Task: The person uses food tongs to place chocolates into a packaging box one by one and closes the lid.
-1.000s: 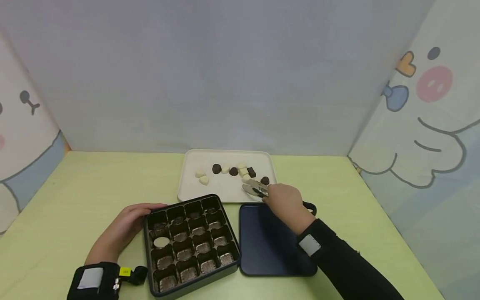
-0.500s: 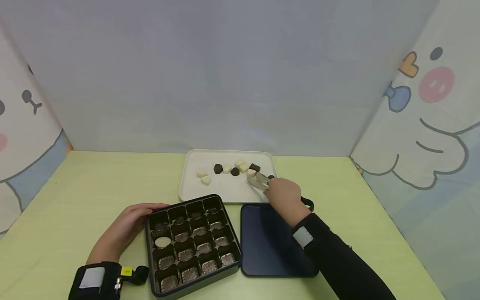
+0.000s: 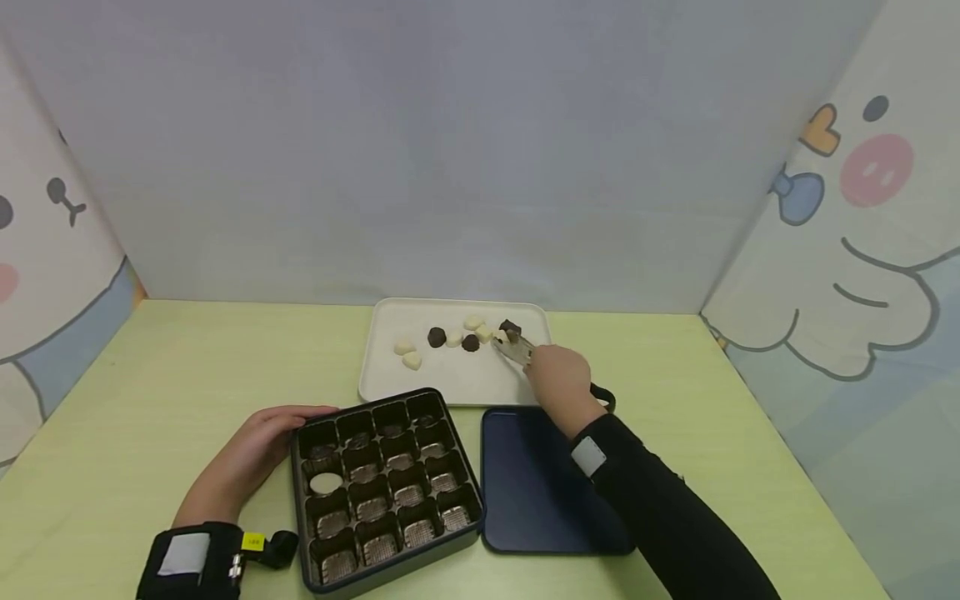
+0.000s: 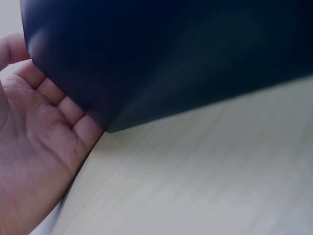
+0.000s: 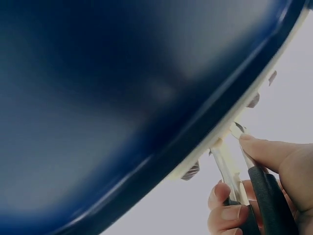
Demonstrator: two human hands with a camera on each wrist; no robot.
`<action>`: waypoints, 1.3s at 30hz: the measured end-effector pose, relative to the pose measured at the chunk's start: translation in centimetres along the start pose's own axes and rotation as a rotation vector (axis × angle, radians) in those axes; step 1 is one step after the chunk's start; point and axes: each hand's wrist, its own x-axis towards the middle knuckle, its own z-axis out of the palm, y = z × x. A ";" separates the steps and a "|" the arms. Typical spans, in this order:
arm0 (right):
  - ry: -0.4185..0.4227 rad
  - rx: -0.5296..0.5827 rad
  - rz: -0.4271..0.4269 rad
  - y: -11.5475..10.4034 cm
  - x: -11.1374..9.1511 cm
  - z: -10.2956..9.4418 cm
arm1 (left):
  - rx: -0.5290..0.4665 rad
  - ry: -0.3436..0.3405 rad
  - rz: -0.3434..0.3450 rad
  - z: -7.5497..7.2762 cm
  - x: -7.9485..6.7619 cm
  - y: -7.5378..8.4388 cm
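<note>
Right arm (image 3: 663,500) outstretched, grip (image 3: 561,382) around tongs (image 5: 273,198)

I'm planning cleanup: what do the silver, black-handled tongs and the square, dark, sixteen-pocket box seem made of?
Silver tongs: likely metal arms, from their grey sheen; matte black handles, perhaps plastic or rubber.
Dark box: probably thin, glossy plastic insert, from highlights on its pocket floors; smooth walls, perhaps plastic or coated metal.

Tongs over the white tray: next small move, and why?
Probably squeeze the tongs gently: their tips are right at a pale candy, and the right hand holds the handles. Whether the candy is gripped isn't clear, so I'd firm that up before lifting.
</note>
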 end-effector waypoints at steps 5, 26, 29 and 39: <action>0.042 -0.016 -0.039 0.0 -1.1 -0.2 | 0.000 -0.008 -0.002 0.0 -0.1 0.0; 0.062 0.156 -0.169 -1.0 -4.9 -0.4 | 0.014 -0.013 0.002 0.0 0.1 -0.1; 0.093 0.188 -0.180 -0.8 -5.5 -0.5 | 0.010 -0.020 0.000 -0.1 0.1 -0.2; 0.166 0.210 -0.252 -2.1 -8.9 -4.3 | -0.010 -0.038 0.014 -0.1 0.1 -0.1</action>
